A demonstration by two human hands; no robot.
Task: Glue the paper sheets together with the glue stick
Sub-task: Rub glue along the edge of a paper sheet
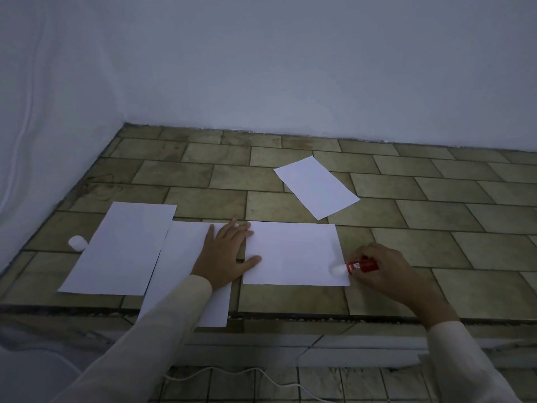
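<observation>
A red glue stick (360,266), gripped in the right hand's (386,271) fingers (366,253), touches a sheet's (293,253) right edge on the tiled surface (436,216); the left hand (225,257), fingers spread flat, pins its opposite edge.

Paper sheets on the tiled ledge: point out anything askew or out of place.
The far sheet lies rotated, apart from the others. The middle sheet overhangs the ledge's front edge, under the left hand. The white cap lies loose at far left, away from the glue stick in the right hand.
</observation>
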